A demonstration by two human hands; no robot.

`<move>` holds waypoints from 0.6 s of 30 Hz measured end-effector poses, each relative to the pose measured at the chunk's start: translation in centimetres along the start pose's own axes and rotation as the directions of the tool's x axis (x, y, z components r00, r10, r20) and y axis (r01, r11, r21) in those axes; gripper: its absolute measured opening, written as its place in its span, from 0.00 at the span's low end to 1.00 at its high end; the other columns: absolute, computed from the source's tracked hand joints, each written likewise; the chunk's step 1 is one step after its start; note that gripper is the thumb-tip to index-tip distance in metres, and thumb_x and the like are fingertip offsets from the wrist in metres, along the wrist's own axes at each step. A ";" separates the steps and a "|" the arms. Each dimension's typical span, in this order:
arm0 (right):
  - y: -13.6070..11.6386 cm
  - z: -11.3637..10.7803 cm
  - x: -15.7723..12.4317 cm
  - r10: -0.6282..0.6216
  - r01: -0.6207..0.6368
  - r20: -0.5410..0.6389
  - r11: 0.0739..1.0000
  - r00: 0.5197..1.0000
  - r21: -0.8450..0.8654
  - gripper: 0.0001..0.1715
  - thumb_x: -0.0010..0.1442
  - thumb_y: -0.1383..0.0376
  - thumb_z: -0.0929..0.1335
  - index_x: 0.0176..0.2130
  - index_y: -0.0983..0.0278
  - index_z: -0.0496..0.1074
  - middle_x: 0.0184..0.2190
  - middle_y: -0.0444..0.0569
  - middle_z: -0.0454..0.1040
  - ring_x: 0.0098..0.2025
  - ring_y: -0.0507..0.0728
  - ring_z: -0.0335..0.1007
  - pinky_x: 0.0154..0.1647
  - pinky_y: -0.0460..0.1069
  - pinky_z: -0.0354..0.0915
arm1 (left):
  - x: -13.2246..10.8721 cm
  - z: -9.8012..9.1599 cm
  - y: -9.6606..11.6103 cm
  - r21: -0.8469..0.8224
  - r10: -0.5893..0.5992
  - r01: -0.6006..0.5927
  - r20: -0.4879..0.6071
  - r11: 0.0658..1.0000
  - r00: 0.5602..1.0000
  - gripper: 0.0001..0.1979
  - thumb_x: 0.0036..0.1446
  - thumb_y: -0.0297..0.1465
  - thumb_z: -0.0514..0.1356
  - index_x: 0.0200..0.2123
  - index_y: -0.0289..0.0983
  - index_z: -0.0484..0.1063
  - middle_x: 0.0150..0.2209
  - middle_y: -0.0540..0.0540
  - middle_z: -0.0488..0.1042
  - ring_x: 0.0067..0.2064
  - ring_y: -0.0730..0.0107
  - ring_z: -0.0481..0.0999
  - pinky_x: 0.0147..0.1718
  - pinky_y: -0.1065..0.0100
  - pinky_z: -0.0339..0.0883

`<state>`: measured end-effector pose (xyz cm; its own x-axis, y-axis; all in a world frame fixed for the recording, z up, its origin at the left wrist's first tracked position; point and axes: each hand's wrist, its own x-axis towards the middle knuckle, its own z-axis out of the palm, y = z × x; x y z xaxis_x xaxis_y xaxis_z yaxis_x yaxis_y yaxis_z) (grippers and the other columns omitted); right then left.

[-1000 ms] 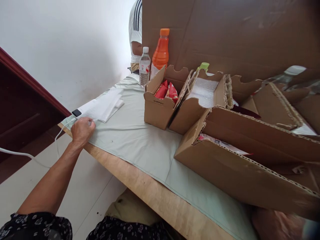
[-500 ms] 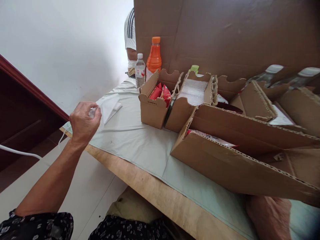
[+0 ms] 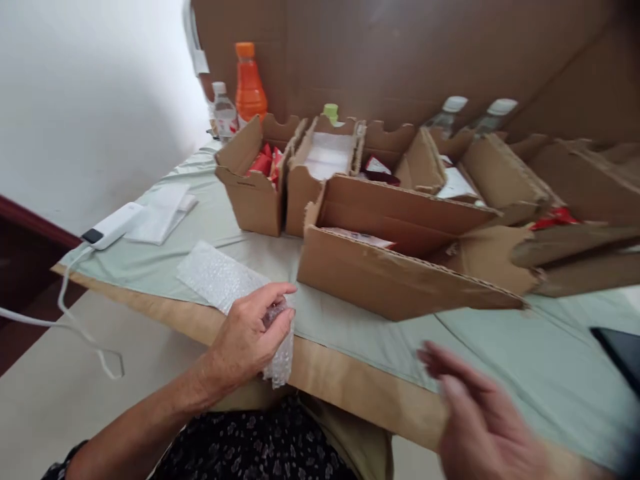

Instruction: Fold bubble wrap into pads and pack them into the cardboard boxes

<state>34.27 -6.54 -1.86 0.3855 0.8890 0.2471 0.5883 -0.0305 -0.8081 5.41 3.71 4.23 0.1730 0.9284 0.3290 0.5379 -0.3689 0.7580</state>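
My left hand (image 3: 255, 330) is closed round a strip of bubble wrap (image 3: 215, 277) at the table's front edge. One end of the wrap lies flat on the cloth to the left, the other hangs below my fingers. To the right, my right hand (image 3: 485, 413) is slightly blurred, its fingers apart and nothing between them. Just beyond the hands stands a long cardboard box (image 3: 400, 283) with a flat packet (image 3: 360, 237) inside.
Behind are cardboard bins (image 3: 255, 203) with red packets (image 3: 263, 161), folded bubble wrap (image 3: 327, 155) and bottles, one orange (image 3: 250, 87). A white power strip (image 3: 115, 223) and white sheets (image 3: 160, 213) lie left; a dark flat device (image 3: 620, 353) lies right.
My left hand has moved right and nearer me, with the bubble wrap now stretched out beside it. My right hand has come out from beside the long box. The view has turned right.
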 end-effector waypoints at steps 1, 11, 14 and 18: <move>-1.1 0.7 -1.2 0.011 -0.028 0.128 0.991 0.992 0.135 0.24 0.69 0.52 0.67 0.62 0.48 0.73 0.58 0.56 0.79 0.57 0.72 0.79 0.54 0.70 0.77 | -0.3 1.2 0.4 -0.071 -0.049 0.052 0.037 0.996 0.998 0.12 0.63 0.31 0.61 0.48 0.41 0.79 0.33 0.47 0.82 0.30 0.68 0.80 0.28 0.69 0.75; -2.7 4.4 0.5 0.142 -0.191 0.227 0.959 0.964 0.212 0.33 0.66 0.51 0.70 0.66 0.58 0.69 0.59 0.57 0.78 0.59 0.67 0.77 0.63 0.68 0.71 | -2.1 5.2 2.9 -0.364 0.042 0.074 0.301 0.928 0.953 0.21 0.64 0.32 0.64 0.61 0.44 0.75 0.56 0.41 0.81 0.52 0.55 0.83 0.51 0.55 0.82; -1.2 1.6 2.1 0.154 -0.167 0.153 0.983 0.976 0.080 0.31 0.65 0.51 0.69 0.62 0.60 0.72 0.53 0.56 0.81 0.53 0.66 0.80 0.57 0.64 0.75 | -1.5 3.5 0.6 -0.130 0.123 -0.105 0.138 0.986 0.983 0.17 0.65 0.30 0.63 0.55 0.44 0.79 0.54 0.42 0.81 0.55 0.54 0.81 0.58 0.50 0.77; 1.2 -3.0 3.6 0.137 -0.125 0.051 0.976 0.989 -0.180 0.33 0.61 0.48 0.70 0.60 0.61 0.74 0.52 0.58 0.81 0.49 0.68 0.80 0.51 0.65 0.75 | -0.3 1.3 -2.3 0.071 0.097 -0.102 0.075 0.992 0.992 0.13 0.65 0.33 0.62 0.51 0.42 0.80 0.54 0.41 0.81 0.56 0.52 0.80 0.50 0.53 0.80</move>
<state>38.47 -4.75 -0.35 0.4254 0.8987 0.1068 0.6533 -0.2233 -0.7235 5.24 4.30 1.67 0.2858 0.8891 0.3575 0.5748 -0.4575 0.6784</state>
